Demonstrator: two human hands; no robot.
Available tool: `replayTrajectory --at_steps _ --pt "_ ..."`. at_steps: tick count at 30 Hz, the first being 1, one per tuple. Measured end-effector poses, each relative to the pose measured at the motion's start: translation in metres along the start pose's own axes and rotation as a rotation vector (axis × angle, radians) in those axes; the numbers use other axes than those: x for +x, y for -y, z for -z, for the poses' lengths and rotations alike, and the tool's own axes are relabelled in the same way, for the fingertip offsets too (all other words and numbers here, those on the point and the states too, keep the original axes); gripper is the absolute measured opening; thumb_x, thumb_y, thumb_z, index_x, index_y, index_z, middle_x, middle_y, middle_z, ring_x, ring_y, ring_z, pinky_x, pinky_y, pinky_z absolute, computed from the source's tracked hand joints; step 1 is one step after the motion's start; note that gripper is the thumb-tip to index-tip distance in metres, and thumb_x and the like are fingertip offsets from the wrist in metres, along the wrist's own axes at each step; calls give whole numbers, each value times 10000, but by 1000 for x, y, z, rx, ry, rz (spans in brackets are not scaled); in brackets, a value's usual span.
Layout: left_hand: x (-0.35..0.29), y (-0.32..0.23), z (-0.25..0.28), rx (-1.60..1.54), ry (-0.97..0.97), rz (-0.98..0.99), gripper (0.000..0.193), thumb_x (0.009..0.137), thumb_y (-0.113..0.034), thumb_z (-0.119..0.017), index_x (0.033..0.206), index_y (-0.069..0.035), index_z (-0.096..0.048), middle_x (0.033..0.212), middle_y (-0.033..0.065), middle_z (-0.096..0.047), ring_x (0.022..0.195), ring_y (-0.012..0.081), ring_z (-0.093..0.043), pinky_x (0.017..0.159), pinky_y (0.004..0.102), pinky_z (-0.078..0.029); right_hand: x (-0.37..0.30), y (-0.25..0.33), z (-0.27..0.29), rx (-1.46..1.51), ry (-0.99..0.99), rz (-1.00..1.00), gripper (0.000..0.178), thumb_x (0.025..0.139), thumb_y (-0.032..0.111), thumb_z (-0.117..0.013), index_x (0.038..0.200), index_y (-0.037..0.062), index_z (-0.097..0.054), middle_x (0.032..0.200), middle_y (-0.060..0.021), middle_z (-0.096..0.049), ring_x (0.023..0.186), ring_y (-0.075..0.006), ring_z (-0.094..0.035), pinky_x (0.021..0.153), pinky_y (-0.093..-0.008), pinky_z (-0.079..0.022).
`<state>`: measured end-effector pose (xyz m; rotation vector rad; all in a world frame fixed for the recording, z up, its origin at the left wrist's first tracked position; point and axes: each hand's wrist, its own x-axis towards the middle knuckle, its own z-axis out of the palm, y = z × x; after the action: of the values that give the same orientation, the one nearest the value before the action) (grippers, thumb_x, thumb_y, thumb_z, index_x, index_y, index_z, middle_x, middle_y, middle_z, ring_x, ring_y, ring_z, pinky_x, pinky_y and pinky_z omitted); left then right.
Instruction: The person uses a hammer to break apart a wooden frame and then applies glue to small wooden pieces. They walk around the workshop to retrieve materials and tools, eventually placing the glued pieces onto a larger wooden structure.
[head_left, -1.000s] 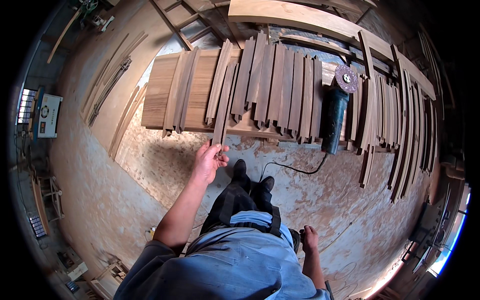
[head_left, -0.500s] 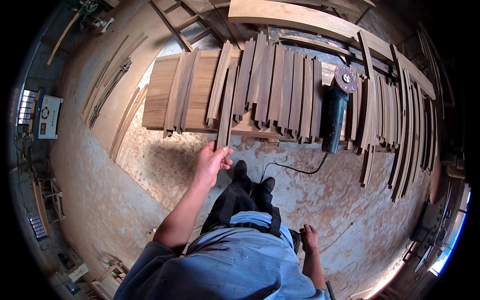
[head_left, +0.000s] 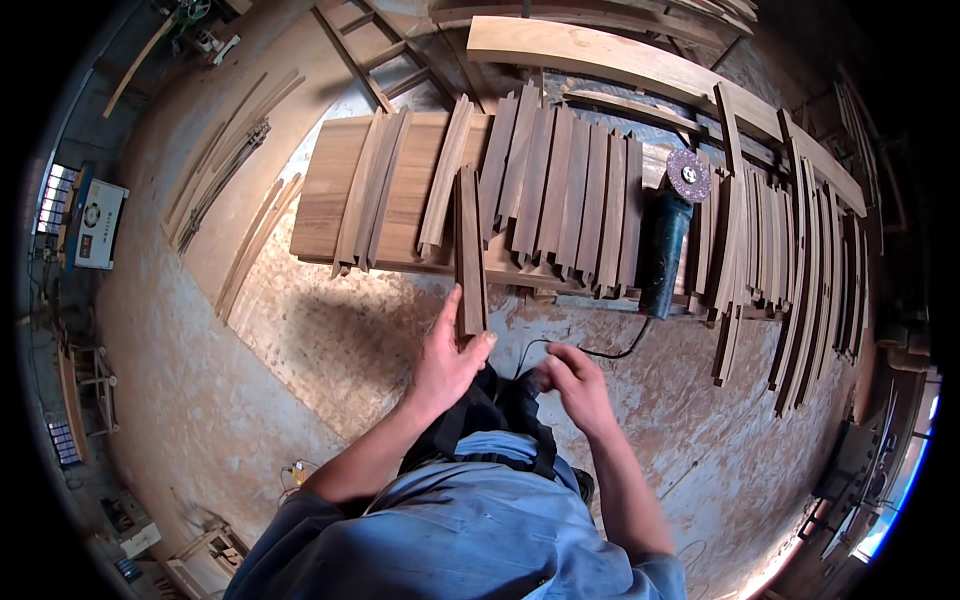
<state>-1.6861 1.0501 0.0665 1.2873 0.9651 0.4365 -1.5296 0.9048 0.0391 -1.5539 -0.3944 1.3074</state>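
Note:
My left hand (head_left: 447,368) grips the near end of a brown wooden strip (head_left: 468,255), thumb across its end and index finger stretched along its left side. The strip points away from me, its far end over the edge of a wide wooden board (head_left: 318,200). To the right, my right hand (head_left: 580,392) hovers apart from the strip, fingers curled in a pinch. Whether something dark lies in those fingers I cannot make out against the dark trousers. Several similar strips (head_left: 560,190) lie side by side on the board beyond my hands.
An angle grinder (head_left: 664,250) with a purplish disc lies among the strips, its black cord (head_left: 600,354) trailing toward my feet. More long strips (head_left: 800,290) overhang at the right. A thick pale plank (head_left: 610,55) runs along the back. Thin sticks (head_left: 262,235) lie at the left.
My left hand has drawn the strip nearer and slightly right, off the row. My right hand has risen from beside my hip to near the strip's close end.

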Motion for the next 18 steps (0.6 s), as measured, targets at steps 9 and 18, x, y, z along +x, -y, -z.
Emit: replayTrajectory --at_steps 9,18 --pt "-28 5 0 168 10 -153 762 866 -250 -658 1412 69 -232 1018 174 -672 867 246 -690 759 327 -539 36 35 -56 365 281 -184 403 989 328 -449 1204 -7 -515 967 -73 -615 842 -129 -600 719 -259 -519" --pt "-36 -5 -1 393 80 -128 773 880 -229 -659 1419 90 -206 924 168 -660 790 160 -661 714 272 -523 37 38 -71 510 316 -272 301 985 271 -462 1117 11 -536 961 -91 -620 820 -165 -618 743 -305 -533"
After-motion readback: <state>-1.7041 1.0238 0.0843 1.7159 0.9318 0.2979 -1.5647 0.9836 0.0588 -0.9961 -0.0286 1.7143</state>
